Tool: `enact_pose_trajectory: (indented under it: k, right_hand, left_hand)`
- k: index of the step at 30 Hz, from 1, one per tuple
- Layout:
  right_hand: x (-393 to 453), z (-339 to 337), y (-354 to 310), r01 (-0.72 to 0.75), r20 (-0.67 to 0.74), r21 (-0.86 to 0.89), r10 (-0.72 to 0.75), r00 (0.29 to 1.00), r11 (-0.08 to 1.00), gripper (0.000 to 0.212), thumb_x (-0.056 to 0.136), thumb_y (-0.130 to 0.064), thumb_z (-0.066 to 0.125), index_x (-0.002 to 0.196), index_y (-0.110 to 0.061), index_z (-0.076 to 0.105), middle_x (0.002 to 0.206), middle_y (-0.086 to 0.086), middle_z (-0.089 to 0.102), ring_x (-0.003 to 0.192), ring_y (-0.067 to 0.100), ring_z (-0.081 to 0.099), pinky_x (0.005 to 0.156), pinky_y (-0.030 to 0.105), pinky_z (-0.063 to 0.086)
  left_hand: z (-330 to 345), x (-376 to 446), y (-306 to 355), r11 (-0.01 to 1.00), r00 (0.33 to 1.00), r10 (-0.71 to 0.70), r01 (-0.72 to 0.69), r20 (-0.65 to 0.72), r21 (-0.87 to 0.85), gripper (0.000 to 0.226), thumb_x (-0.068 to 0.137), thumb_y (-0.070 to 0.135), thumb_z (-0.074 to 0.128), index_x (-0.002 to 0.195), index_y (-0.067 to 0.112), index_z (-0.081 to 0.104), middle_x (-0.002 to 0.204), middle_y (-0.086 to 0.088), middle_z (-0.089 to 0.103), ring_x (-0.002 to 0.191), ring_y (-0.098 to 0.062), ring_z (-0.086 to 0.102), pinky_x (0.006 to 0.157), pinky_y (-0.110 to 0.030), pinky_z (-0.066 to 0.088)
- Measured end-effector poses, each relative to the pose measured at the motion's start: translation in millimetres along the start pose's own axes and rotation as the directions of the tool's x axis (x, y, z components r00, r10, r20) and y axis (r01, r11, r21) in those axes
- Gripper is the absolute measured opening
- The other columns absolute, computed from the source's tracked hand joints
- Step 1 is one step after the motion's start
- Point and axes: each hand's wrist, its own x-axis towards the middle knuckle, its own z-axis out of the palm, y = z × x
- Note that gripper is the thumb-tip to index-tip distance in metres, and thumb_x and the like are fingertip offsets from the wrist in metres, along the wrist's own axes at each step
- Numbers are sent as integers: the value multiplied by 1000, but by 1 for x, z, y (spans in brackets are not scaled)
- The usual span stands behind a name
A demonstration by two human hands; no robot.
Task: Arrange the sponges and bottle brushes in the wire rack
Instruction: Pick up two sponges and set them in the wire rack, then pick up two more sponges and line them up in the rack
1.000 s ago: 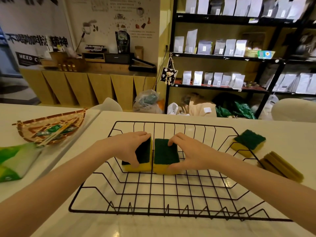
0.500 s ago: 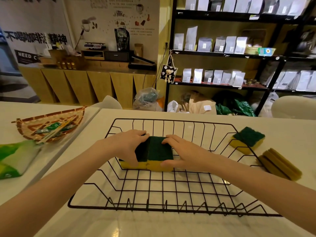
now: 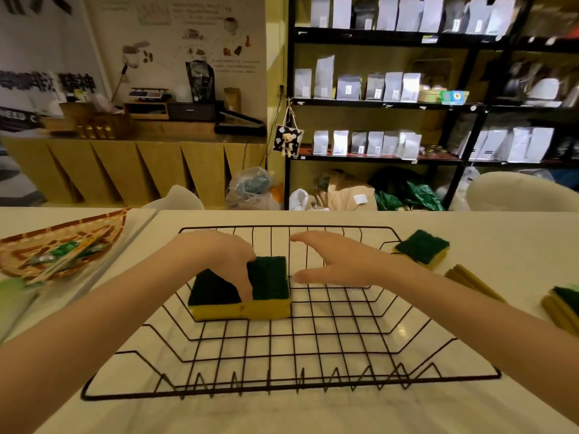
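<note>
A black wire rack (image 3: 291, 393) sits on the white table in front of me. Two green-topped yellow sponges lie side by side and touching in its left half. My left hand (image 3: 219, 252) rests on the left sponge (image 3: 213, 291), its thumb pressed down at the seam with the right sponge (image 3: 269, 277). My right hand (image 3: 338, 261) hovers open just right of that sponge, fingers spread, touching nothing. Another sponge (image 3: 421, 247) lies on the table outside the rack's far right corner. No bottle brush is in view.
Flat olive scouring pads (image 3: 470, 278) and a stack of sponges (image 3: 564, 305) lie on the table to the right. A woven basket (image 3: 62, 245) and a green packet (image 3: 12, 299) are on the left table. Chairs and shelving stand behind the table.
The two sponges were pushed together in the rack. My right hand has let go of the right sponge and pulled away to the right, opening. My left hand stays on the left sponge.
</note>
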Motion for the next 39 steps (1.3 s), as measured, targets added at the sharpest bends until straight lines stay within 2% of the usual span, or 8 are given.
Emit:
enact_pose_trajectory:
  k: [2, 7, 13, 20, 27, 32, 36, 39]
  right_hand:
    - [-12, -14, 11, -34, -62, 13, 35, 997, 999, 70, 83, -45, 58, 141, -26, 25, 151, -4, 31, 134, 15, 33, 106, 31, 30]
    - [-57, -44, 48, -149, -215, 88, 165, 963, 985, 66, 81, -41, 62, 138, -28, 30, 144, -3, 40, 127, 13, 40, 96, 26, 35]
    - [-124, -61, 102, -303, -338, 156, 339, 878, 940, 65, 82, -36, 63, 138, -28, 32, 142, -2, 42, 126, 14, 41, 91, 23, 35]
    - [-202, -60, 164, -480, -329, 201, 521, 788, 854, 76, 78, -40, 67, 141, -32, 24, 150, -5, 32, 133, 15, 32, 105, 32, 30]
    - [-257, -54, 210, -626, -132, 239, 664, 736, 742, 94, 69, -31, 78, 143, -33, 18, 154, -4, 19, 139, 18, 18, 113, 36, 19]
    - [-267, -47, 224, -714, 58, 107, 713, 699, 692, 112, 62, -28, 83, 145, -27, 8, 156, 2, 9, 143, 22, 6, 115, 37, 14]
    - [-266, -43, 230, -707, 53, 99, 706, 706, 700, 107, 59, -18, 84, 143, -24, 17, 142, 4, 30, 133, 24, 27, 102, 31, 31]
    - [-265, -44, 235, -698, 9, 151, 705, 709, 700, 100, 57, -14, 84, 138, -24, 26, 133, 0, 39, 122, 20, 38, 94, 27, 38]
  left_hand:
    - [-17, -2, 21, 998, 996, 66, -65, -52, 15, 62, 81, 45, 59, 133, 18, 40, 133, -5, 50, 119, -23, 47, 93, -35, 43]
    - [-60, -1, 84, 963, 941, 270, -266, -203, 46, 59, 86, 39, 53, 138, 17, 34, 140, -3, 46, 126, -19, 43, 104, -33, 35]
    - [-97, 21, 157, 845, 783, 530, -518, -324, 130, 50, 88, 38, 50, 133, 20, 41, 135, -3, 51, 122, -20, 46, 104, -36, 39]
    - [-104, 85, 221, 765, 684, 618, -637, -388, 95, 72, 87, 42, 51, 144, 25, 10, 156, 1, 14, 142, -20, 16, 115, -36, 16]
    - [-101, 140, 237, 781, 743, 622, -608, -248, 140, 100, 74, 33, 71, 144, 29, 0, 157, 1, -4, 144, -21, 0, 116, -42, 13]
    - [-100, 171, 234, 818, 818, 560, -521, -131, 242, 111, 69, 30, 76, 144, 25, -5, 157, -4, -10, 144, -24, -8, 117, -48, 14]
    - [-92, 180, 238, 810, 802, 575, -532, -160, 246, 111, 67, 24, 78, 144, 22, -1, 157, -5, 1, 144, -26, 1, 117, -45, 16]
    - [-96, 183, 238, 812, 788, 579, -535, -208, 232, 109, 60, 20, 81, 143, 25, 11, 150, -6, 24, 136, -30, 25, 110, -46, 33]
